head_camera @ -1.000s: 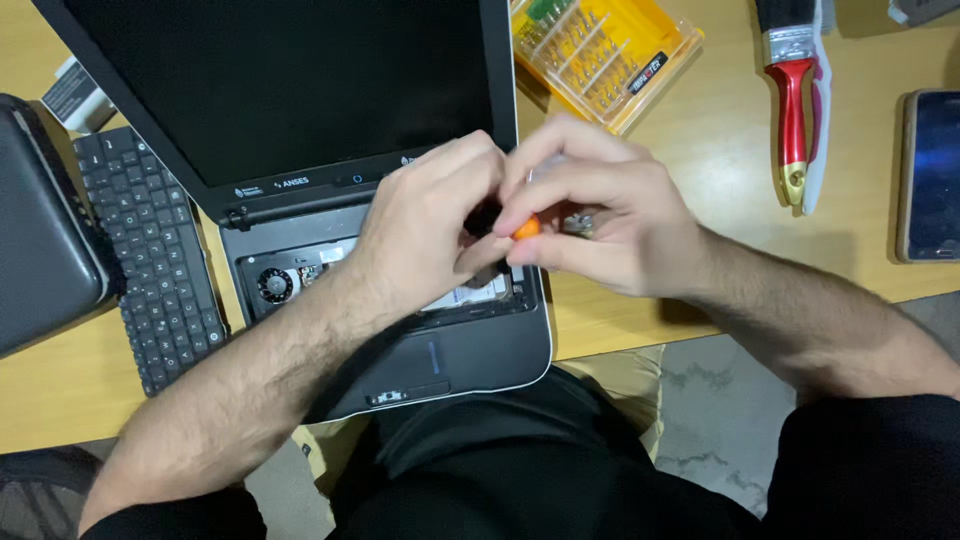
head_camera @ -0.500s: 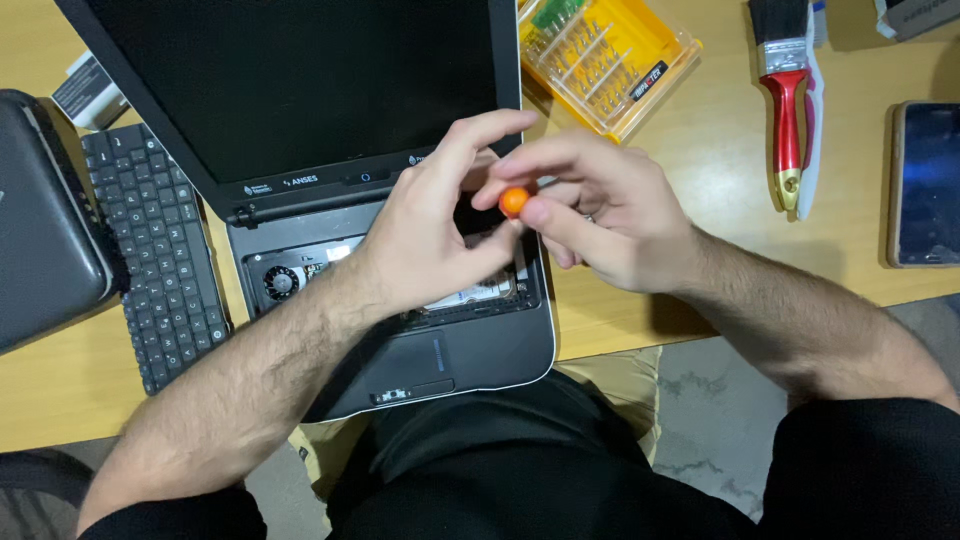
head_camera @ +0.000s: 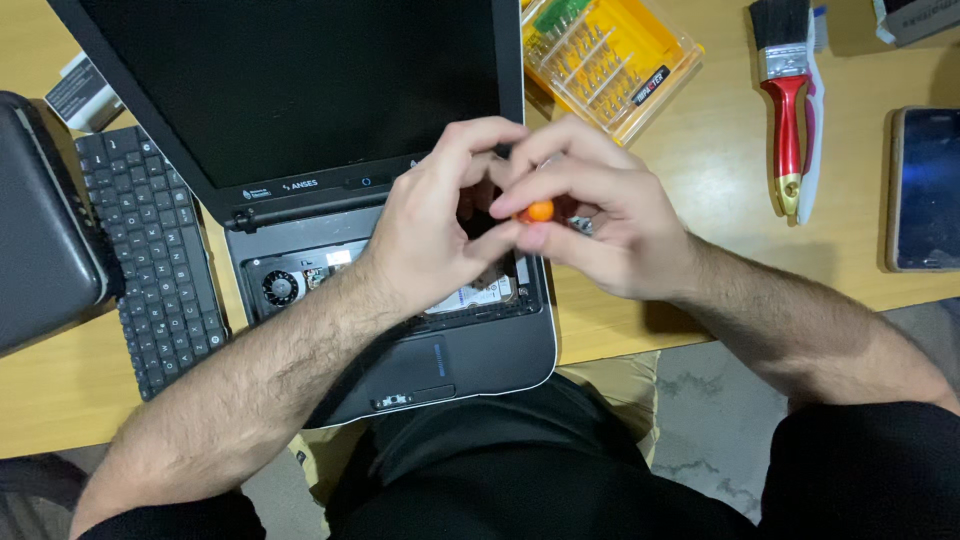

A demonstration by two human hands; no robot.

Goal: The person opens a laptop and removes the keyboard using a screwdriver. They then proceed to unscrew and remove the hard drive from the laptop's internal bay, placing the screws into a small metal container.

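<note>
Screwdriver's orange cap [head_camera: 539, 211] is sitting pinched between both hands, its shaft pointing down, hidden. Left hand [head_camera: 440, 235] is curling around it; right hand [head_camera: 600, 225] is gripping the cap, closer on. Beneath them, the opened laptop [head_camera: 470, 350]; beyond, the yellow bit case [head_camera: 610, 60].

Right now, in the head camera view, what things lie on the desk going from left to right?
Dark grey case → loose black keyboard → opened laptop, where the left hand and right hand meet around an orange-tipped tool → yellow bit set → red-handled brush → phone.
</note>
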